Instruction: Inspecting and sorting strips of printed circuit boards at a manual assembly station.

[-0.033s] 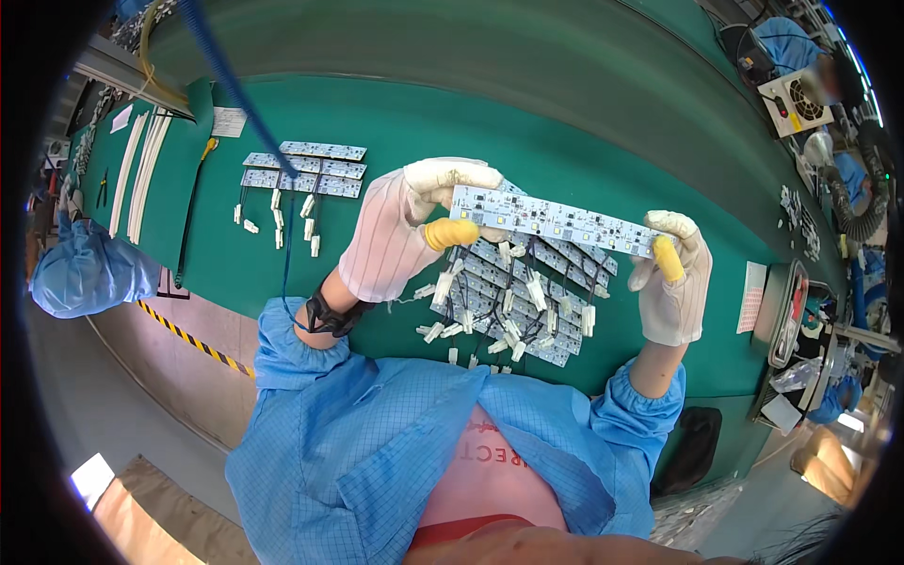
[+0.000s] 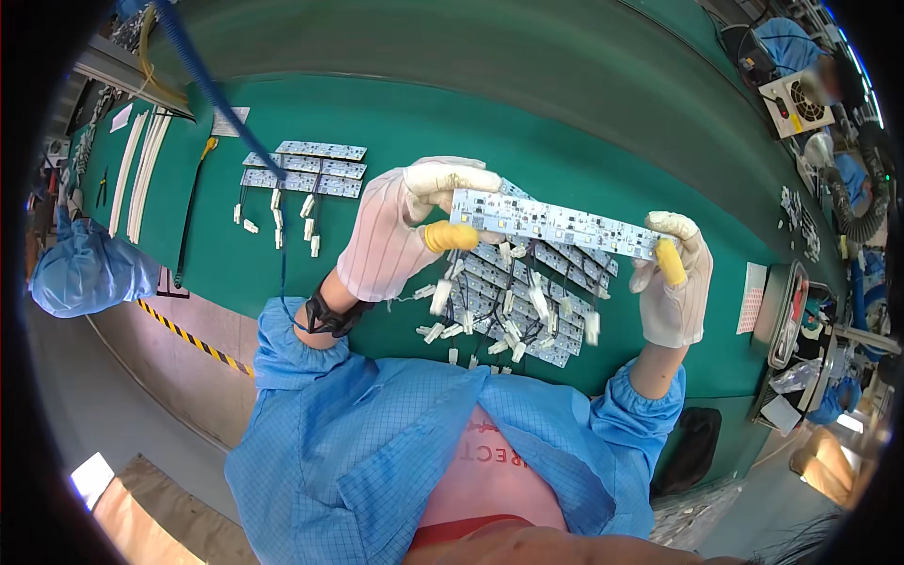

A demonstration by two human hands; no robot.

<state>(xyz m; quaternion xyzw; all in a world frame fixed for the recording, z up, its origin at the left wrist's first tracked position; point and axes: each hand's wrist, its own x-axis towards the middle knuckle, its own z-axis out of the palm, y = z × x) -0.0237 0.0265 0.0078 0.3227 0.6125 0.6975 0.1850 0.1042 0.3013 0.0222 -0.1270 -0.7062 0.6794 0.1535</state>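
Observation:
A long white LED circuit board (image 2: 556, 224) is held up level with the chest, its component side in view. My left hand (image 2: 405, 224), in a striped white glove with a yellow thumb cover, grips its left end. Its right end is pinched by my right hand (image 2: 675, 273), gloved the same way. White connectors (image 2: 538, 296) on dark wires dangle beneath the held board; which board each belongs to is hard to tell. Below and behind it lies a cluster of similar boards (image 2: 556, 345) on the green table, partly hidden by the held board and the wires.
Several more wired boards (image 2: 306, 177) lie to the left. A blue coiled cord (image 2: 212, 80) hangs across that side, reaching a black wrist strap (image 2: 331, 318). Farther left are white strips (image 2: 149, 179) and another person's blue sleeve (image 2: 89, 268). A metal tray (image 2: 783, 315) stands at right.
The held board has tipped very slightly in my hands. Connectors hanging below it have swung a little, and the blue cord has shifted left. Both hands keep their grip.

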